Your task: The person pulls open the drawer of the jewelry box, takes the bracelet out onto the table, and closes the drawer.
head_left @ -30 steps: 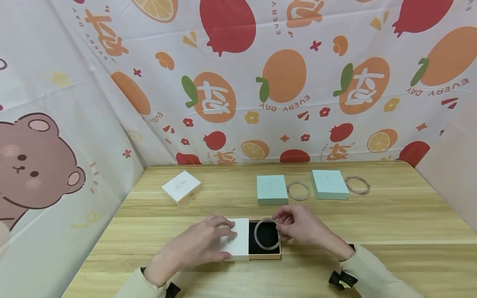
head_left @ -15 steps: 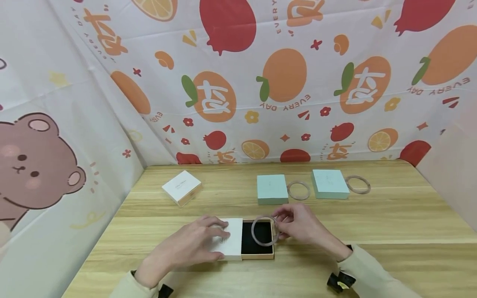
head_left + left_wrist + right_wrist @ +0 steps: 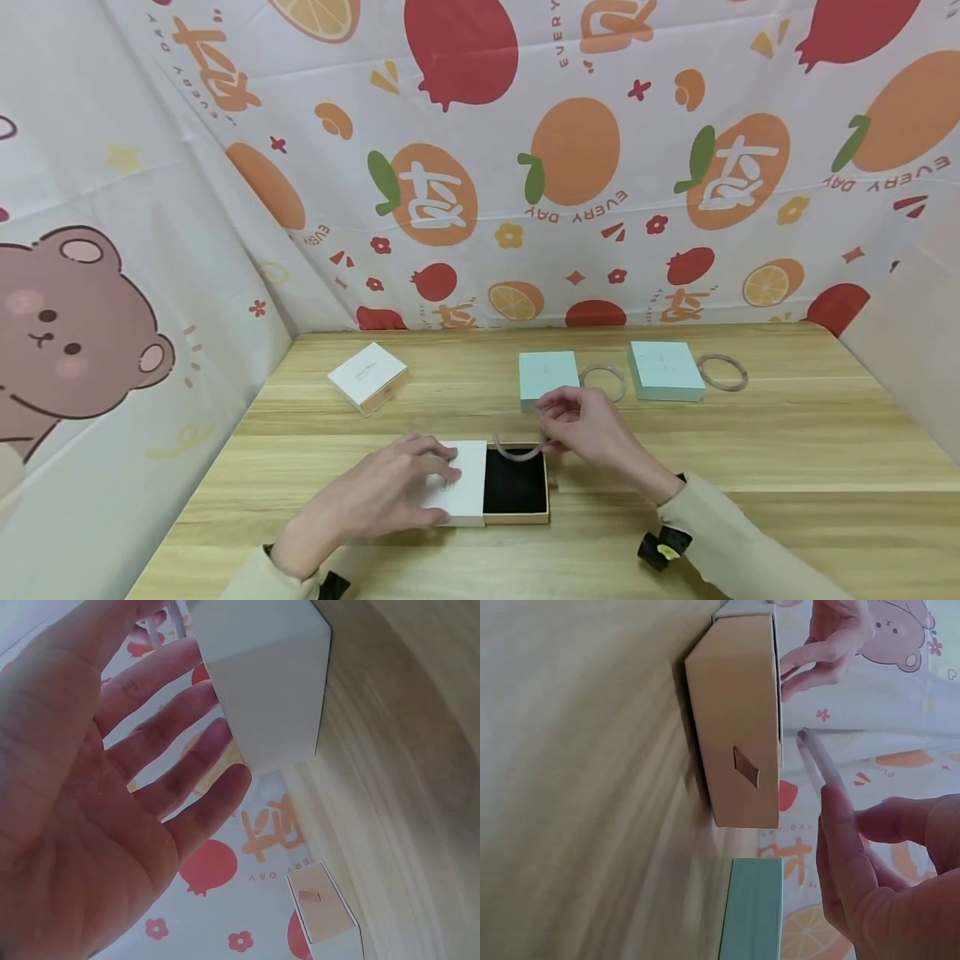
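A white sliding box (image 3: 469, 492) lies near the middle of the table, its inner drawer (image 3: 516, 487) pulled out to the right and showing a black lining. My left hand (image 3: 378, 492) rests on the white sleeve, fingertips on its top and thumb by the near edge. In the left wrist view those fingers are nearly straight against the box's side wall (image 3: 266, 690). Above the drawer's far edge, my right hand (image 3: 592, 427) pinches a pale translucent bangle (image 3: 519, 456) between thumb and fingers. The right wrist view shows the bangle (image 3: 823, 761) raised clear of the drawer's end (image 3: 735, 712).
At the back left sits another white box (image 3: 367, 375). Toward the back stand two mint-green boxes, one (image 3: 547, 371) partly behind the right hand and one (image 3: 663, 371) farther right. A bangle (image 3: 621, 383) lies beside the first, another bangle (image 3: 723, 372) beside the second.
The box with its drawer has slid a little left under my left hand. My right hand has lifted the bangle up from over the black lining, toward the far side.
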A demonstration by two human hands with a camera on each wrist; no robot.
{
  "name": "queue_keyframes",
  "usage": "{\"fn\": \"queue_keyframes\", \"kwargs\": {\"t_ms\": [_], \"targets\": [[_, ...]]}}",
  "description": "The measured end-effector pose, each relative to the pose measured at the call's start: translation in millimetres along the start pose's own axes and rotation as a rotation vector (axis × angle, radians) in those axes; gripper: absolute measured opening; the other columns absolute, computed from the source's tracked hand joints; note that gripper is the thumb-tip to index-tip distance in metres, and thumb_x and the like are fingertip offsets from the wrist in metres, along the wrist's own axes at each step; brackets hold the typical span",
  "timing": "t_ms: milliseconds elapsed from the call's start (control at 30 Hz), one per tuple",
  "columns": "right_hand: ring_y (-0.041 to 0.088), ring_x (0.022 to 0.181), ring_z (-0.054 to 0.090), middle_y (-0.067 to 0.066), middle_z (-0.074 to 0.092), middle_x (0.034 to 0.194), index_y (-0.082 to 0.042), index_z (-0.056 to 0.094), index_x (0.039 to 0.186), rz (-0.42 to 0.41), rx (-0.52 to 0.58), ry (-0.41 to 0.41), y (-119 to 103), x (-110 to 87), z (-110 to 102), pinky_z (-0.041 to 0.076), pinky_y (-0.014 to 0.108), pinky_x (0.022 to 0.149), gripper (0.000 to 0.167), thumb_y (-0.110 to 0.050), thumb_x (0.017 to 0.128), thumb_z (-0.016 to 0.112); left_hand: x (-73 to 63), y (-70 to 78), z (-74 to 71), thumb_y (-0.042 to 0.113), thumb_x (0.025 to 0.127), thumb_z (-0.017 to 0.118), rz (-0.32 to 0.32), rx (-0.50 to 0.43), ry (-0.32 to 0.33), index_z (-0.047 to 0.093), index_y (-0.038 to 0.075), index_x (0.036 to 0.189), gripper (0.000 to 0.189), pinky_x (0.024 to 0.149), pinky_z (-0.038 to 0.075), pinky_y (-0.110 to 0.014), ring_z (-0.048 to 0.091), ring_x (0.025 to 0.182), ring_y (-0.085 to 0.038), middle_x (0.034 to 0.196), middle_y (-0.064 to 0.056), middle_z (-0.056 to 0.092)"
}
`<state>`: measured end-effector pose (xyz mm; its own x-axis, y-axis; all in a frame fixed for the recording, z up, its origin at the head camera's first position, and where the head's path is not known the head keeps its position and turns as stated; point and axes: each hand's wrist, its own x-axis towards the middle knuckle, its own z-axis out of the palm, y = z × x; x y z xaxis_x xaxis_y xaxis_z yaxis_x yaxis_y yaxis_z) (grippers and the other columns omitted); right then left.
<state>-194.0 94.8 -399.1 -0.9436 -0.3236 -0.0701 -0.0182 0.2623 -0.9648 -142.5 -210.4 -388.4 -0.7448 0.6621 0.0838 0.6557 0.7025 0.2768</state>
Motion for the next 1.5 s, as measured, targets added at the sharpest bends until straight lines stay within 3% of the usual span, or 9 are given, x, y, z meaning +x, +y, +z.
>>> {"fn": "queue_keyframes", "kwargs": {"t_ms": [233,367,600,733,1067,1233,1300,1500], "targets": [[0.018,0.07,0.073,0.021,0.07,0.099,0.002,0.066,0.12,-0.006,-0.028,0.037,-3.4,18.5,6.5,0.064,0.041,0.072,0.025,-0.005,0.096,0.065,2.6,0.4,1.5,0.034,0.079,0.086,-0.002,0.007,0.004,0.078,0.021,0.113,0.037,0.1,0.055,-0.04,0.063,0.119,-0.017,0.126,0.004,0.07],[0.017,0.068,0.073,0.016,0.071,0.095,0.0,0.069,0.118,-0.019,-0.069,0.065,-7.1,26.3,9.7,0.064,0.043,0.07,0.024,-0.003,0.094,0.066,4.4,0.8,3.4,0.034,0.079,0.085,0.011,0.004,0.017,0.077,0.021,0.112,0.037,0.101,0.055,-0.041,0.063,0.119,-0.018,0.126,0.004,0.07],[0.018,0.068,0.072,0.003,0.072,0.083,-0.008,0.076,0.109,-0.073,-0.255,0.086,-14.3,39.2,16.8,0.058,0.03,0.06,0.023,-0.005,0.089,0.066,4.2,2.0,3.6,0.035,0.078,0.085,-0.007,0.009,0.011,0.078,0.022,0.112,0.037,0.1,0.055,-0.04,0.063,0.119,-0.018,0.126,0.005,0.07],[0.012,0.067,0.069,-0.002,0.073,0.08,-0.01,0.08,0.102,-0.102,-0.354,0.087,-16.9,47.9,22.1,0.051,0.024,0.059,0.021,-0.006,0.089,0.065,1.9,1.7,3.3,0.036,0.079,0.085,-0.004,0.011,0.014,0.077,0.023,0.112,0.037,0.099,0.055,-0.039,0.063,0.118,-0.017,0.125,0.006,0.07],[0.011,0.071,0.058,0.006,0.078,0.088,-0.003,0.082,0.099,-0.217,-0.519,0.079,-17.7,67.5,34.2,0.045,0.022,0.058,0.02,-0.001,0.09,0.064,-1.6,0.2,4.9,0.037,0.079,0.085,-0.01,0.004,0.024,0.077,0.024,0.113,0.038,0.099,0.056,-0.04,0.063,0.118,-0.017,0.126,0.007,0.07],[0.01,0.071,0.056,0.006,0.078,0.084,-0.004,0.082,0.098,-0.251,-0.582,0.08,-18.8,73.5,37.5,0.043,0.022,0.064,0.023,0.001,0.09,0.061,-1.0,-0.4,6.7,0.034,0.078,0.086,-0.002,-0.01,0.041,0.077,0.023,0.11,0.035,0.098,0.055,-0.039,0.063,0.118,-0.017,0.125,0.006,0.07],[0.009,0.071,0.055,0.007,0.078,0.086,-0.004,0.082,0.1,-0.254,-0.604,0.07,-20.0,74.7,38.2,0.044,0.022,0.065,0.024,0.001,0.09,0.06,-0.4,-0.8,6.8,0.034,0.078,0.086,0.004,-0.015,0.045,0.077,0.023,0.109,0.034,0.098,0.055,-0.04,0.063,0.118,-0.017,0.125,0.006,0.07],[0.007,0.056,0.04,0.012,0.078,0.091,0.0,0.078,0.113,-0.247,-0.642,-0.034,-24.2,74.2,38.3,0.033,0.02,0.055,0.03,0.001,0.088,0.062,0.9,-1.4,5.7,0.034,0.078,0.085,0.004,-0.014,0.041,0.077,0.023,0.109,0.034,0.099,0.055,-0.041,0.062,0.118,-0.018,0.126,0.006,0.07]]}}
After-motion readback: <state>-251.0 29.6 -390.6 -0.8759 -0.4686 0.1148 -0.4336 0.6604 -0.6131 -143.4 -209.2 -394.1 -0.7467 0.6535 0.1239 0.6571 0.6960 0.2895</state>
